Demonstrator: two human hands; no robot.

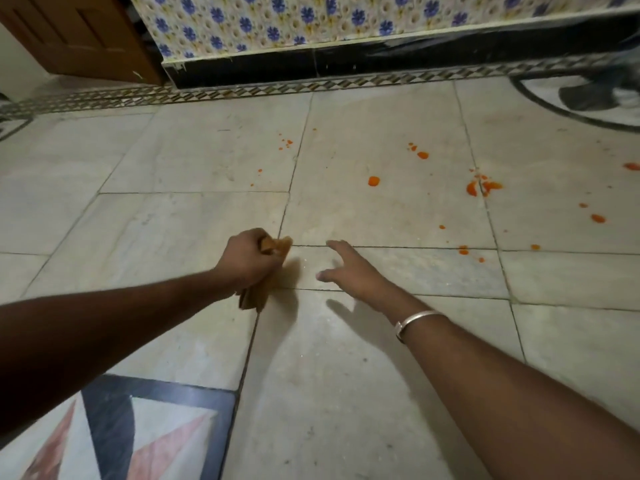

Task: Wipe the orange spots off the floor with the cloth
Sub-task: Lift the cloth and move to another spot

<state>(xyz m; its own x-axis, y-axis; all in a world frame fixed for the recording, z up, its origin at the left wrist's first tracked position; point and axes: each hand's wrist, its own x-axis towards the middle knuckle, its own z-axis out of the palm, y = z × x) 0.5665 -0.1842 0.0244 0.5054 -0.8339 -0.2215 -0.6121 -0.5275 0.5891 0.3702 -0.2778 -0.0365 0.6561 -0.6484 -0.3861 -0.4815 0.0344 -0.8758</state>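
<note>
We find no writing, number, brand or sign that we can read anywhere in this view. The wall tiles show us only a repeated blue flower pattern. The border strip along the floor shows only a geometric one.
</note>
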